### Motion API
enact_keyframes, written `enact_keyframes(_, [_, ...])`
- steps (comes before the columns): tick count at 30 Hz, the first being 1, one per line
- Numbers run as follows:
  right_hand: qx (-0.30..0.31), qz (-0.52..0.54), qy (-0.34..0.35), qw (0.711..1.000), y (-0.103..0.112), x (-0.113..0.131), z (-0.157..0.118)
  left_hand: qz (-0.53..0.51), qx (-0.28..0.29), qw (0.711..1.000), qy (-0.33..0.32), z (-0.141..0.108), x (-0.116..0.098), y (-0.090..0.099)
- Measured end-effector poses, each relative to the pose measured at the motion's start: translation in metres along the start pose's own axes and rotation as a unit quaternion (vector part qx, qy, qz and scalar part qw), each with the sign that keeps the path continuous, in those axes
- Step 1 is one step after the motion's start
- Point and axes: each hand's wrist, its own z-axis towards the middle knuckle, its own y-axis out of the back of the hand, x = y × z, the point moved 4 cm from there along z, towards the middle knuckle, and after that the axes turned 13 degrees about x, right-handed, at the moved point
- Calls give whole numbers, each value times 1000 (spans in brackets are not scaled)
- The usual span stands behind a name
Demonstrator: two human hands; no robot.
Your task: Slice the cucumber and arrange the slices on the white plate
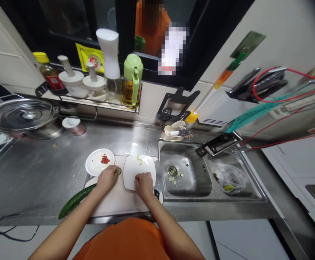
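Observation:
My left hand (109, 177) is closed over the cutting board (111, 202), its fingertips around a small piece of cucumber (119, 170). My right hand (145, 183) rests over the white square plate (129, 165) with its fingers bent and together; whatever they may hold is hidden. A few cucumber slices (139, 159) lie near that plate's far edge. Left of my left forearm is a long green cucumber (74, 202), partly on the board. A round white plate (90, 161) with chopped red pieces (105, 159) stands behind my left hand. The black handle of a knife (156, 193) shows beside my right wrist.
At right is a steel sink (201, 173) with cucumber slices (171, 178) by its drain and a plastic bag (232, 177) in the second basin. A lidded pot (24, 115) and a small tin (74, 126) stand at left. An oil bottle (132, 81) is among the rack's containers.

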Motion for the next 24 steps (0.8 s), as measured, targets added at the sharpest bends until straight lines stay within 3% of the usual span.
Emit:
enact_keyframes(4, [-3,44,35,998,-2,11,14,-50,8,996,-67,1,1,8])
enact_keyframes(9, [-27,111,134,984,4,30,33,-158,8,984,-78,1,2,17])
enact_keyframes(13, [-22,149,202,968,14,39,42,-251,44,960,-114,6,-2,17])
enact_keyframes(18, [-4,191,174,966,23,28,49,-362,84,923,-98,13,-9,13])
enact_keyframes(21, [17,238,171,956,31,20,49,-465,102,878,-50,14,-17,8])
enact_keyframes(24, [39,291,196,936,45,15,46,-597,146,787,55,14,-26,-5])
